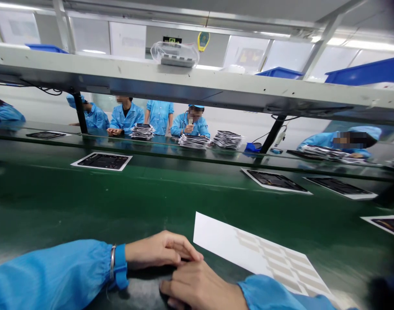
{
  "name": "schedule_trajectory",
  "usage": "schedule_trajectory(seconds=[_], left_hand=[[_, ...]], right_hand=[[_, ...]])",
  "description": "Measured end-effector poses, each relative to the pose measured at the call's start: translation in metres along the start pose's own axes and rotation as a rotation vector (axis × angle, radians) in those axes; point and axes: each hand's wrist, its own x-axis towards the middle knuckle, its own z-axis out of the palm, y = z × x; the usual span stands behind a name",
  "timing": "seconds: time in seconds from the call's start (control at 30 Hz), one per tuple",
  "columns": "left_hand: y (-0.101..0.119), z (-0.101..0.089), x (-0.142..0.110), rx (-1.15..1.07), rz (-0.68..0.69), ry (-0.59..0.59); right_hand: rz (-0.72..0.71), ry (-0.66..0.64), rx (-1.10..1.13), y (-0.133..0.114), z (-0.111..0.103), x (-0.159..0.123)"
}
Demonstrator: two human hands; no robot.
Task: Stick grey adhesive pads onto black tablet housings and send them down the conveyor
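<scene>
My left hand (160, 250) rests low over the dark green work surface (135, 198), palm down. Its fingers are stretched out in a loose bend, their tips touching the knuckles of my right hand (201, 284). The right hand is curled, fingers folded down toward the surface; no object shows in it, though its palm side is hidden. Both wrists come out of blue sleeves, and a metal bracelet (112, 262) circles the left cuff. Close by on the right lies a white sheet with beige rectangular patches (248, 245), partly covered by my right sleeve.
Black panels on white sheets, such as one panel (101, 161) and another (277, 180), lie along the green belt. Across it, several people in blue work near paper stacks (194, 141). A shelf (197, 79) on black posts spans overhead, carrying blue bins (368, 71).
</scene>
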Motion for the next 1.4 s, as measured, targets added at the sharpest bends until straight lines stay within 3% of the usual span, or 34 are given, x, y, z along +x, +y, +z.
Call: schedule_trajectory(seconds=[1.1, 1.4], left_hand=[[-0.0013, 0.0001, 0.0010, 0.013, 0.007, 0.002], [0.0008, 0.0001, -0.0002, 0.030, -0.001, 0.002]], right_hand=[[0.027, -0.056, -0.024, -0.0007, -0.0013, -0.0003], [0.001, 0.007, -0.076, -0.0009, 0.0001, 0.0001]])
